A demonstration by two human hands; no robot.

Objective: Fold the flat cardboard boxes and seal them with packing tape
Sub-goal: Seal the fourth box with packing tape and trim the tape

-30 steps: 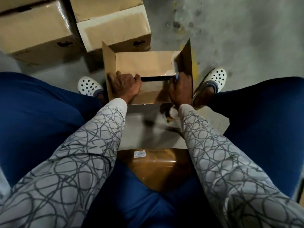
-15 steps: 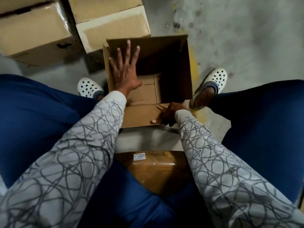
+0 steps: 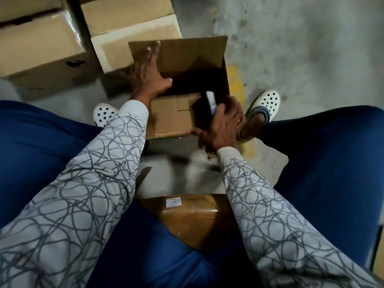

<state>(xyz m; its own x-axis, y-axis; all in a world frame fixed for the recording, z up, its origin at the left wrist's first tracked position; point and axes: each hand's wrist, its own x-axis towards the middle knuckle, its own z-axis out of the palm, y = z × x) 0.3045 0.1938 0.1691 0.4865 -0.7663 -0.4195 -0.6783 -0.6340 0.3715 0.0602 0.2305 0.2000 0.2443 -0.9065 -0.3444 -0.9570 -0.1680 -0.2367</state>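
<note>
1. The open cardboard box (image 3: 187, 53) stands on the concrete floor (image 3: 301, 38) between the person's two white clogs (image 3: 268, 101), its mouth facing up and its inside dark.
2. The left hand (image 3: 147, 73) lies flat with straight, spread fingers against the box's left wall; it is motion-blurred.
3. The right hand (image 3: 222, 123) is at the box's near right corner, fingers curled round a dark tool (image 3: 208, 103) with a white and blue edge; what kind of tool it is cannot be told.
4. A light near flap (image 3: 170, 117) lies between the two hands.
5. Closed boxes (image 3: 41, 44) sit far left, one just beside the open box.
6. A brown parcel (image 3: 187, 217) with a white label rests near, on the lap.
</note>
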